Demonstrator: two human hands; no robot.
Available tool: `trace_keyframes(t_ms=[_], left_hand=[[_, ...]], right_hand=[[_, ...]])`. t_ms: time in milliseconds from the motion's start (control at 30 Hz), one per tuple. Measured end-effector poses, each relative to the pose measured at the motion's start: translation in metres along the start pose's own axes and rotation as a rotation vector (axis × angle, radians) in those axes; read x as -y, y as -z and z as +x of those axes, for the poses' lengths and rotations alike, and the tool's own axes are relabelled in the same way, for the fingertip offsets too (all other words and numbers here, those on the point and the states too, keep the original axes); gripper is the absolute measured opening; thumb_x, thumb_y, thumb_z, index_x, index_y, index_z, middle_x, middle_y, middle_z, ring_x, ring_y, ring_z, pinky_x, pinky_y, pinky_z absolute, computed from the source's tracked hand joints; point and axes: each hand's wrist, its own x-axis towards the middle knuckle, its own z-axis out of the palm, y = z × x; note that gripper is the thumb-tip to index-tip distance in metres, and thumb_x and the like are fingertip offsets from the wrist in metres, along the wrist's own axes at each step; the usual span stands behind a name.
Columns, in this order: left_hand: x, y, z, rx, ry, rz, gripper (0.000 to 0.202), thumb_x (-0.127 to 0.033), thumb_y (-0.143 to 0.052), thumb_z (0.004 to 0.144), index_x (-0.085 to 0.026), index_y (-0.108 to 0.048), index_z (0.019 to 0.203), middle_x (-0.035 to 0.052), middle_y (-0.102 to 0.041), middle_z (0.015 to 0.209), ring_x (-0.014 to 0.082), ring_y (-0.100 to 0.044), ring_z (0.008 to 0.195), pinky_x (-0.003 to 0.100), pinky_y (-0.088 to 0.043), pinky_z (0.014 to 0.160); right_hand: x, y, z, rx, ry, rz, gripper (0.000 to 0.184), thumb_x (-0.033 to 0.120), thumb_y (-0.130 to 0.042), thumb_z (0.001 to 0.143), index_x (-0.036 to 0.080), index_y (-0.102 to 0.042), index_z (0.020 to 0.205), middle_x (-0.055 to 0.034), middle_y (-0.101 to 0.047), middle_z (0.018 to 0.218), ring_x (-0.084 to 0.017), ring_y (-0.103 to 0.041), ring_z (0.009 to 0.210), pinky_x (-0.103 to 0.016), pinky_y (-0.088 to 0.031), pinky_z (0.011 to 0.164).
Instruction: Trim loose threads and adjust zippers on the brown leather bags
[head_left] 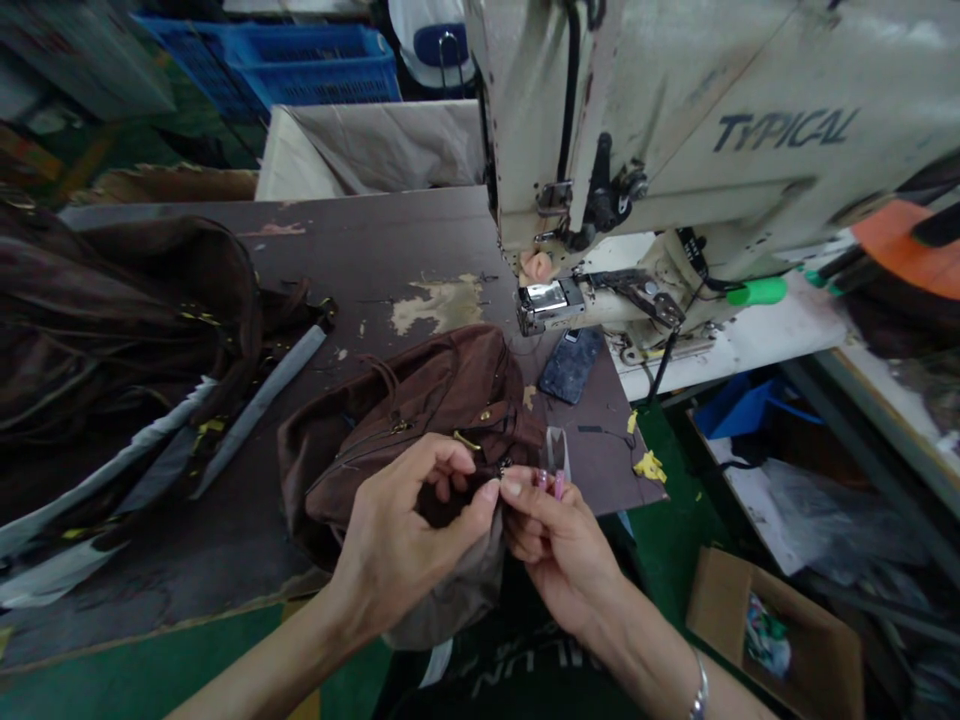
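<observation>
One scuffed table (360,235) carries piled dark bags (187,245) at nine o'clock, cut off at the view's edge; a sewing machine (675,80) looms at one. What the hands' fingertips (489,490) hold is too small to tell. At seven lies the brown bag (427,385), creased, zippered; at six the left hand (409,520), loosely curled, meets the right hand (559,540), pinched nearly closed.

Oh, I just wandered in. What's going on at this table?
A person's left hand and right hand meet fingertip to fingertip at the near side of a dark brown fabric bag. What they pinch is too small to tell. A small pink-and-grey object sits among the right hand's fingers. The bag lies on a worn dark table, beside a large cream sewing machine; more brown fabric is heaped at the left.
</observation>
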Motion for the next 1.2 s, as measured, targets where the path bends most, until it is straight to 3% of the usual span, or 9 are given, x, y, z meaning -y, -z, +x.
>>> trace_keyframes(t_ms=[167, 367, 500, 667, 800, 900, 1033, 1133, 1200], left_hand=[[-0.008, 0.004, 0.004, 0.031, -0.015, 0.06, 0.011, -0.022, -0.064, 0.08, -0.02, -0.054, 0.081, -0.0055, -0.054, 0.067, 0.0073, -0.051, 0.058, 0.021, -0.042, 0.058], [-0.014, 0.013, 0.002, -0.054, -0.263, 0.138, 0.015, -0.015, -0.063, 0.082, -0.02, -0.062, 0.097, 0.0028, -0.06, 0.099, 0.0128, -0.057, 0.085, 0.025, -0.047, 0.076], [-0.016, 0.02, 0.005, 0.005, -0.405, 0.241, 0.023, -0.01, -0.06, 0.085, -0.021, -0.062, 0.105, 0.0028, -0.06, 0.096, 0.0149, -0.055, 0.089, 0.029, -0.046, 0.081], [-0.029, 0.026, 0.014, 0.077, -0.569, 0.47, 0.015, -0.011, -0.051, 0.088, -0.016, -0.062, 0.097, 0.0051, -0.061, 0.09, 0.0185, -0.052, 0.083, 0.035, -0.045, 0.078], [-0.036, 0.024, 0.017, 0.12, -0.507, 0.661, 0.016, -0.015, -0.046, 0.088, -0.015, -0.061, 0.086, 0.0072, -0.056, 0.081, 0.0222, -0.048, 0.077, 0.039, -0.043, 0.07], [-0.035, 0.018, 0.017, 0.12, -0.474, 0.668, 0.016, -0.014, -0.043, 0.088, -0.015, -0.058, 0.08, 0.0072, -0.052, 0.079, 0.0224, -0.045, 0.076, 0.039, -0.041, 0.067], [-0.03, 0.017, 0.012, 0.105, -0.421, 0.453, 0.019, -0.011, -0.037, 0.09, -0.016, -0.05, 0.076, 0.0056, -0.049, 0.077, 0.0195, -0.044, 0.076, 0.035, -0.04, 0.067], [-0.022, 0.032, 0.01, 0.132, -0.229, 0.21, 0.019, -0.017, -0.036, 0.095, -0.016, -0.047, 0.079, 0.0025, -0.048, 0.077, 0.014, -0.046, 0.071, 0.029, -0.042, 0.063], [-0.013, 0.049, 0.011, 0.055, -0.096, 0.117, 0.015, -0.025, -0.041, 0.096, -0.017, -0.049, 0.085, -0.0001, -0.049, 0.075, 0.0104, -0.047, 0.066, 0.024, -0.043, 0.059]], right_hand=[[-0.005, 0.002, 0.002, 0.071, 0.02, 0.023, 0.015, 0.021, -0.076, 0.074, 0.013, -0.064, 0.078, 0.0106, -0.032, 0.046, -0.003, -0.018, 0.04, -0.019, -0.013, 0.04], [-0.005, -0.002, 0.002, 0.096, 0.069, 0.005, 0.017, 0.023, -0.075, 0.076, 0.013, -0.062, 0.074, 0.0097, -0.033, 0.047, -0.003, -0.02, 0.042, -0.021, -0.014, 0.043], [-0.007, -0.004, 0.001, 0.084, 0.108, -0.036, 0.017, 0.026, -0.075, 0.076, 0.013, -0.065, 0.08, 0.0088, -0.035, 0.05, -0.004, -0.022, 0.045, -0.022, -0.016, 0.046], [-0.01, -0.006, -0.001, 0.096, 0.169, -0.071, 0.017, 0.027, -0.075, 0.077, 0.012, -0.066, 0.078, 0.0067, -0.037, 0.056, -0.005, -0.021, 0.05, -0.023, -0.016, 0.048], [-0.01, -0.009, -0.003, 0.118, 0.19, -0.09, 0.016, 0.026, -0.075, 0.077, 0.011, -0.068, 0.079, 0.0062, -0.038, 0.056, -0.005, -0.022, 0.051, -0.024, -0.015, 0.048], [-0.009, -0.01, -0.003, 0.111, 0.186, -0.106, 0.018, 0.027, -0.075, 0.077, 0.011, -0.069, 0.082, 0.0058, -0.04, 0.056, -0.005, -0.022, 0.051, -0.024, -0.014, 0.048], [-0.009, -0.01, -0.001, 0.083, 0.174, -0.104, 0.02, 0.03, -0.075, 0.077, 0.012, -0.067, 0.082, 0.0049, -0.042, 0.06, -0.006, -0.024, 0.053, -0.024, -0.015, 0.049], [-0.01, -0.009, 0.0, 0.046, 0.147, -0.077, 0.022, 0.031, -0.076, 0.076, 0.013, -0.064, 0.082, 0.0069, -0.035, 0.058, -0.005, -0.021, 0.051, -0.024, -0.013, 0.048], [-0.011, -0.009, 0.0, 0.035, 0.128, -0.065, 0.024, 0.032, -0.077, 0.075, 0.014, -0.062, 0.082, 0.0077, -0.032, 0.058, -0.005, -0.019, 0.05, -0.025, -0.011, 0.048]])
